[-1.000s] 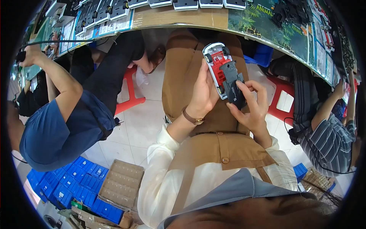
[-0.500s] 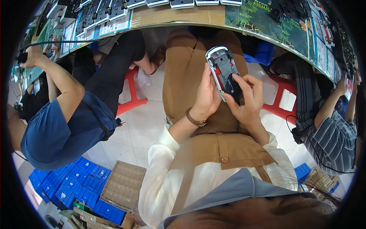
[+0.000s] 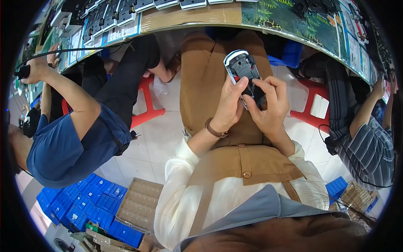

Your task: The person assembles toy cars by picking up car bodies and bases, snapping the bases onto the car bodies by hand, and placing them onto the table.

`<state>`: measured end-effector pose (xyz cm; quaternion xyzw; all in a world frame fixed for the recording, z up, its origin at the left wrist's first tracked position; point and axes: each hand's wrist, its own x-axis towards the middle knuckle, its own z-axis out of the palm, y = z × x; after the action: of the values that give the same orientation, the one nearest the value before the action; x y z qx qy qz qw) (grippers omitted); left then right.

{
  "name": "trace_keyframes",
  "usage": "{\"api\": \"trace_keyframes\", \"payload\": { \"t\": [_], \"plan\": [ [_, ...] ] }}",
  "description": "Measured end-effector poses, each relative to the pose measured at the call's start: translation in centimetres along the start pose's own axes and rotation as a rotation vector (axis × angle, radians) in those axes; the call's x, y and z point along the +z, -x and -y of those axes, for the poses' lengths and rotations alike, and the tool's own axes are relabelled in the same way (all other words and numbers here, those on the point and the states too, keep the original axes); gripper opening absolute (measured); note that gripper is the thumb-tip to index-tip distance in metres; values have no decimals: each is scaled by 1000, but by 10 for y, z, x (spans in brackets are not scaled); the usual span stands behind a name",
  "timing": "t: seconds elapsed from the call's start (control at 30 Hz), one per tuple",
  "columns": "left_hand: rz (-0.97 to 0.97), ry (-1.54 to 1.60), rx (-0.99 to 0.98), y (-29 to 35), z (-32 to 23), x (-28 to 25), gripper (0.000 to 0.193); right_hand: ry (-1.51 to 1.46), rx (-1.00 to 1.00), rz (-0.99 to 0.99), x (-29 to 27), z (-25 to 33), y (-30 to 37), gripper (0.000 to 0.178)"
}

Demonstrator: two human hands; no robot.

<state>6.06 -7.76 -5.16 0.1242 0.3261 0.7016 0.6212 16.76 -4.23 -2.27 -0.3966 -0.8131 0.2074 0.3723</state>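
Note:
A toy car (image 3: 242, 65) with a white body and a dark underside is held above my lap, its underside turned up. My left hand (image 3: 228, 103) grips it along the left side, the thumb pressing on the dark base. At the near right part of the car, my right hand (image 3: 270, 103) has its index finger and thumb on the base. The fingers hide much of the near end, so I cannot make out any small part between them. A bit of red shows beside my left thumb.
Ahead runs a work table (image 3: 193, 19) bearing a row of white-and-black car parts (image 3: 126, 12). A co-worker in blue (image 3: 71, 143) sits left, another in stripes (image 3: 369, 151) right. Red stools (image 3: 147, 107) stand on both sides. Blue boxes (image 3: 90, 201) and a cardboard tray (image 3: 140, 201) lie behind left.
My left thumb has come over onto the car's base, and my right fingers have shifted slightly on it. The co-worker on the left has moved an arm a little.

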Motion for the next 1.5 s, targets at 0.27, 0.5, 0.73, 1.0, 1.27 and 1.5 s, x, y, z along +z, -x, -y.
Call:
{"api": "trace_keyframes", "payload": {
  "t": [0.27, 0.5, 0.73, 1.0, 1.27, 1.5],
  "plan": [
    [-52, 66, -49, 6, 3, 0, 53, -55, -55, -12, 1, -2, 6, 42],
    [-38, 242, -85, 2, 0, 1, 63, -140, -29, 19, -7, -3, 4, 43],
    [-42, 273, -114, 3, -3, 1, 56, -492, 149, -16, -20, -19, 4, 33],
    [-13, 312, -207, 3, 2, -1, 54, -1146, 585, -18, -20, -10, -18, 35],
    [3, 342, -226, 7, 3, -4, 52, -933, 450, 209, -26, -24, -35, 65],
    [5, 410, -282, 6, 3, 2, 47, -688, 403, 299, -26, -26, -38, 59]
  ]
}}
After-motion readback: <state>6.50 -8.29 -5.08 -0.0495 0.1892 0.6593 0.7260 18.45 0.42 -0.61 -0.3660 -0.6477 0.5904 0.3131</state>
